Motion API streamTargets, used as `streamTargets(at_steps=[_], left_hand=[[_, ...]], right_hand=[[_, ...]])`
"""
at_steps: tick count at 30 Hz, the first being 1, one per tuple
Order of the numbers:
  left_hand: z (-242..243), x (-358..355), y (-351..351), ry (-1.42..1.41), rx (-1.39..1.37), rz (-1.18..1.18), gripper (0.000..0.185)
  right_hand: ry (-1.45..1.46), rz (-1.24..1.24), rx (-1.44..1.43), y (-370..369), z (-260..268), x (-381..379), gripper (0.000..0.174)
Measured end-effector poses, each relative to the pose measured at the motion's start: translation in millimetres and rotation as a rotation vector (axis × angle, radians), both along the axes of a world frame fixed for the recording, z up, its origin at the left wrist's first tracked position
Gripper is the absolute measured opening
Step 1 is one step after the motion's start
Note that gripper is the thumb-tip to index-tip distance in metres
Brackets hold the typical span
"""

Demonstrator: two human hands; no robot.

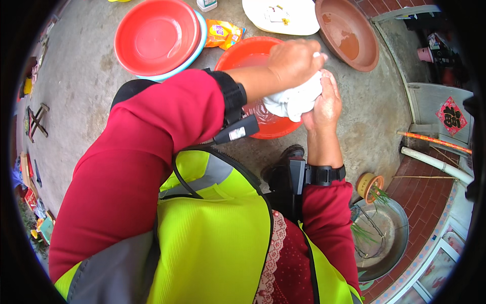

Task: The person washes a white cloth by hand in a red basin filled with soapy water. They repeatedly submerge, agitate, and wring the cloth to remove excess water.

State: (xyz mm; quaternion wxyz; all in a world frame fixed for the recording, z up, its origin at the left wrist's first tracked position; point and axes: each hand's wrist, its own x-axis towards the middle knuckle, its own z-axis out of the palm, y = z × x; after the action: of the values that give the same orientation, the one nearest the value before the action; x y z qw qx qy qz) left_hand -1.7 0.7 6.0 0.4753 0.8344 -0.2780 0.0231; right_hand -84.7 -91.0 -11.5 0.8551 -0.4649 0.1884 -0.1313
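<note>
A wet-looking white cloth (296, 97) is bunched up over the right side of an orange-red plastic basin (235, 51) that holds water. My left hand (294, 60), slightly blurred, is closed like a fist at the top of the cloth, and a bit of white shows at its fingers. From the right, my right hand (327, 97) grips the same bundle, its fingers pointing up along the cloth's side. The basin's middle is partly hidden by my left forearm and the cloth.
A red basin (152, 34) sits in a light-blue basin (203, 28) at the upper left. Nearby are an orange packet (224, 32), a white bottle (207, 3), a white board-like item (262, 15) and a brown basin (368, 49). A potted plant (368, 186) stands right of my shoe (292, 152).
</note>
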Motion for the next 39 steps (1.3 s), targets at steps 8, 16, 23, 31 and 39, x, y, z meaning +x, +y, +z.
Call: streamTargets(at_steps=[8, 16, 23, 31, 39], left_hand=[[15.5, -40.7, -3.7, -0.285, -0.055, -0.264, 0.024], [-3.4, 22.9, 1.3, 0.148, -0.115, -0.037, 0.021], [28.1, -36.2, -8.1, -0.370, -0.214, -0.274, 0.015], [-39.5, 58.8, 3.9, -0.021, -0.148, -0.012, 0.025], [25.3, -0.5, -0.6, -0.133, -0.333, -0.255, 0.015]], right_hand=[[-0.347, 0.205, 0.202, -11.8, -17.5, 1.5, 0.028], [-0.028, 0.074, 0.043, -2.1, 5.0, 2.8, 0.024], [-0.311, -0.078, 0.145, 0.5, -8.1, -2.2, 0.027], [-0.079, 0.084, 0.076, -3.2, 13.7, -1.7, 0.021], [-0.060, -0.039, 0.130, -7.3, 18.5, -0.2, 0.022]])
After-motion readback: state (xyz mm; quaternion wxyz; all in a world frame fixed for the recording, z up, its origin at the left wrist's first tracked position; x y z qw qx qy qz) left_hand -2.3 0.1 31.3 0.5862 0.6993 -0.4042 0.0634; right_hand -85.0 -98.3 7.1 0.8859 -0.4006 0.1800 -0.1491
